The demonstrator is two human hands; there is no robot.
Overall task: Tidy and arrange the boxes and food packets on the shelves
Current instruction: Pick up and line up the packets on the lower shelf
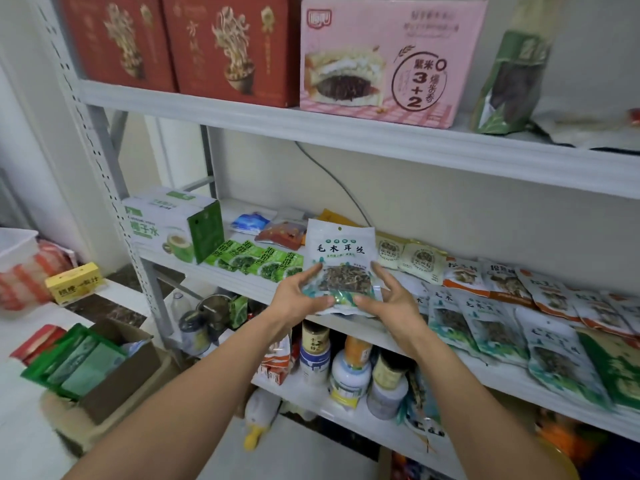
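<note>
Shelves of pale grey metal run wide; a pink cardboard box stands at the upper board's front edge. Flat glossy teal-and-white packets overlap along the middle board, reaching its front edge. One such plastic packet is held upright before that board — left hand and right hand pinching its lower corners.

left hand + right hand: gripping fungus packet upright | middle shelf: 4 green packets, possibly seaweed
</note>
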